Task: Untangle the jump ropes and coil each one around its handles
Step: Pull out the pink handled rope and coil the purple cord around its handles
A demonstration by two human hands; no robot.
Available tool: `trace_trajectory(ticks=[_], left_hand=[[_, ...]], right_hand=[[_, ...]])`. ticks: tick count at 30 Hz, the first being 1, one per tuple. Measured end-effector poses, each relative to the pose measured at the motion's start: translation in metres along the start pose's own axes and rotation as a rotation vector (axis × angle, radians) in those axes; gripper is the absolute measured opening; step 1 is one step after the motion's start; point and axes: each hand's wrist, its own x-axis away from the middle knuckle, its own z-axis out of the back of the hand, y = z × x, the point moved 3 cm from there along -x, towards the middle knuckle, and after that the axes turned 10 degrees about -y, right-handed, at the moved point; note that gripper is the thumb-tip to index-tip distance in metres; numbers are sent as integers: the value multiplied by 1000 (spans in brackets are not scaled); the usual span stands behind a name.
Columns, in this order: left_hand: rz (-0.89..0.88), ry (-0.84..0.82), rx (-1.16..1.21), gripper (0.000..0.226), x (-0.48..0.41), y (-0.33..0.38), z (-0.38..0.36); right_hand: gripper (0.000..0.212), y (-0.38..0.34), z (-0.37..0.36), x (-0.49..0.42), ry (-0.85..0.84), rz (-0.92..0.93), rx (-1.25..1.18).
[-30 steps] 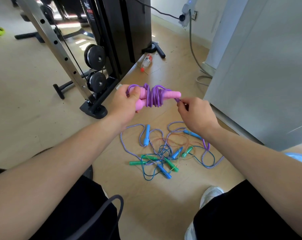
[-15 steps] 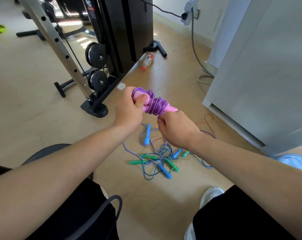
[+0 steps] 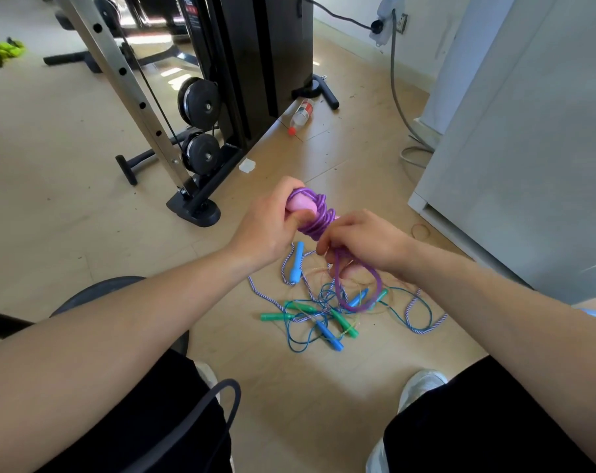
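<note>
My left hand (image 3: 267, 230) grips the pink handles (image 3: 300, 204) of a jump rope, with purple cord (image 3: 318, 218) wound round them. My right hand (image 3: 361, 244) holds the loose end of that purple cord, and a loop of it (image 3: 361, 295) hangs down below my fingers. On the floor beneath lies a tangled pile of other ropes (image 3: 323, 312): a blue handle (image 3: 296, 264), green handles (image 3: 276, 316), thin blue cord and a purple-white braided rope (image 3: 423, 319).
A black and silver gym machine (image 3: 201, 107) stands ahead on the left. A plastic bottle (image 3: 301, 116) lies on the floor beyond. A grey cabinet (image 3: 528, 148) fills the right side. My shoe (image 3: 421, 387) and a black strap (image 3: 201, 414) are near my knees.
Both hands have dropped lower and the bundle has tilted. My right hand swung from the handles' right end down under them, drawing a purple loop that now hangs below.
</note>
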Motion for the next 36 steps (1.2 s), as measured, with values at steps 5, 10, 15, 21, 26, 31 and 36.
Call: trace_trajectory(ticks=[5,10,15,21,26,31,36], left_hand=[[59,-56,215,18,3,-1,1],[44,-51,229,16,5,8,1],[195,-99,476,17,4,13,-7],[370,-65,603,50,2,18,-9],[436,-49,531,63,-2,15,-9],[443,44,491,33,-5,11,-7],[395,149,534,30,-10,19,1]], right_hand=[[26,0,12,4,-168,149,-275],[27,-3,15,-1,82,234,-78],[38,-10,15,-2,169,199,339],[34,-18,11,-5,132,194,626],[33,-18,-1,-8,54,173,818],[21,-15,1,-9,161,261,612],[13,-14,-8,-4,412,361,468]])
